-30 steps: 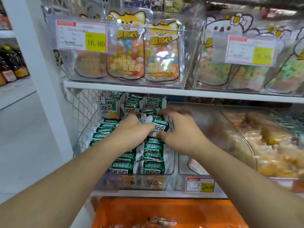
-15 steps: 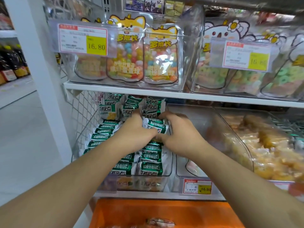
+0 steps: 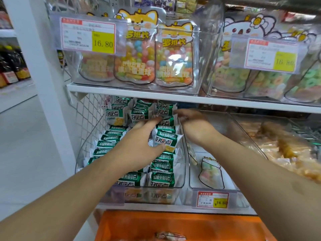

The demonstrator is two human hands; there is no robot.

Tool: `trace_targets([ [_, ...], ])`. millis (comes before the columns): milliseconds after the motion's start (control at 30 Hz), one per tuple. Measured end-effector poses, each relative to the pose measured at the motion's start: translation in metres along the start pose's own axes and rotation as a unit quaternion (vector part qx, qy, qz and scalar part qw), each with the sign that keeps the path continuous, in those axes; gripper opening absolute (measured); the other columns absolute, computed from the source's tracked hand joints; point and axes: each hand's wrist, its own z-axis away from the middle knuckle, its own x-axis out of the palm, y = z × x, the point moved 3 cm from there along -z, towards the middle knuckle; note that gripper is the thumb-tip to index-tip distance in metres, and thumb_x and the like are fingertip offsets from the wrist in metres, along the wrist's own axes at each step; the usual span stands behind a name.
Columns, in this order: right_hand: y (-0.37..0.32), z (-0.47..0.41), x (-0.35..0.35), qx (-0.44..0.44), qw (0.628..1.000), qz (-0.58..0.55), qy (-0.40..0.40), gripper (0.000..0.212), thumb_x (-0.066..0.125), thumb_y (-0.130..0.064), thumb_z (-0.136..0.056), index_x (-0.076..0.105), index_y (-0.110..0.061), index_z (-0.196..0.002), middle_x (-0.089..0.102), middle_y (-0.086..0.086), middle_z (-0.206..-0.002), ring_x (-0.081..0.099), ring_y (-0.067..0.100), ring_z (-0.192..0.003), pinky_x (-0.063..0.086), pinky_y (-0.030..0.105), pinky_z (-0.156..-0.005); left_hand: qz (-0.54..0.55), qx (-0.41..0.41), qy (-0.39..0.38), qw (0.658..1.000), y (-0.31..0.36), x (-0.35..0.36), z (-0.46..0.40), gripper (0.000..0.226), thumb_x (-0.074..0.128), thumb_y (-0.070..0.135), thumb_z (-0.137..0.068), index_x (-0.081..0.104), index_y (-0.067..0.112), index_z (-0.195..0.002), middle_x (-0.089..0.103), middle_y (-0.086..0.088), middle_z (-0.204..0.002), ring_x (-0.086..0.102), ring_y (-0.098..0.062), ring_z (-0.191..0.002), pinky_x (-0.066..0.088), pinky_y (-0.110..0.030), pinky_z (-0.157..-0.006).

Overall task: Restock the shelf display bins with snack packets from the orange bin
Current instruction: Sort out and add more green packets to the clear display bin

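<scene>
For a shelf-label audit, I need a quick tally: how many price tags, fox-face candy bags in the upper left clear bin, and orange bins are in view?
Price tags: 3
Fox-face candy bags: 3 (one partly behind a tag)
Orange bin: 1
Total: 7

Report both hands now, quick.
Left hand: grips a green-and-white snack packet over the bin.
Right hand: fingers touching the packets at the back; grip cannot be told.
</scene>
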Motion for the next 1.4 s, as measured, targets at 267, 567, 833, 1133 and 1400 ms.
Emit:
trace_targets([
  [267,0.006,-0.011,-0.004,-0.009,0.998,-0.002,0.067,0.031,0.072,-0.001,-0.083,0.069,-0.032,-0.079,0.071,-0.016,-0.086,0.064,0.01,-0.082,0.048,0.025,-0.069,-0.012,0.009,0.011,1.0,-0.001,-0.001,0.002,0.076,0.068,0.049,-0.097,0.025,0.049,-0.16,0.037,0.009,-0.16,0.042,-0.015,-0.142,0.037,-0.032,-0.108],
  [567,-0.001,-0.014,-0.012,-0.019,0.986,-0.128,0.107,0.03,0.074,0.001,-0.086,0.074,-0.025,-0.071,0.078,-0.003,-0.085,0.072,0.011,-0.082,0.059,0.028,-0.09,-0.011,0.003,0.037,0.999,0.002,0.002,-0.008,0.072,0.07,0.048,-0.097,0.031,0.047,-0.158,0.047,0.006,-0.152,0.05,-0.013,-0.126,0.039,-0.029,-0.099],
  [833,-0.009,0.004,-0.016,-0.015,0.983,-0.179,0.025,0.014,0.071,-0.039,-0.086,0.077,-0.035,-0.099,0.078,-0.014,-0.096,0.072,0.002,-0.088,0.056,0.025,-0.086,0.048,-0.005,0.066,0.997,0.006,0.005,-0.017,0.065,0.074,0.039,-0.096,0.044,0.037,-0.154,0.057,0.01,-0.14,0.057,-0.015,-0.127,0.042,-0.028,-0.098],
  [1133,-0.009,0.019,-0.003,-0.095,0.994,0.04,-0.039,0.068,0.065,-0.056,-0.083,0.059,-0.034,-0.147,0.044,-0.005,-0.157,0.042,0.015,-0.144,0.032,0.03,-0.121,-0.029,-0.03,0.017,0.999,0.003,0.019,-0.015,0.086,0.066,0.052,-0.098,0.015,0.036,-0.166,0.028,0.002,-0.168,0.031,-0.025,-0.151,0.034,-0.044,-0.122],
  [1400,-0.006,0.026,-0.004,-0.067,0.987,0.117,-0.082,0.082,0.036,-0.072,-0.084,0.029,-0.045,-0.162,0.021,-0.004,-0.173,0.015,0.027,-0.159,0.019,0.048,-0.128,-0.015,-0.034,0.019,0.999,0.008,0.014,-0.015,0.091,0.071,0.052,-0.093,0.017,0.041,-0.165,0.009,0.015,-0.173,0.01,-0.018,-0.159,0.02,-0.041,-0.129],
])
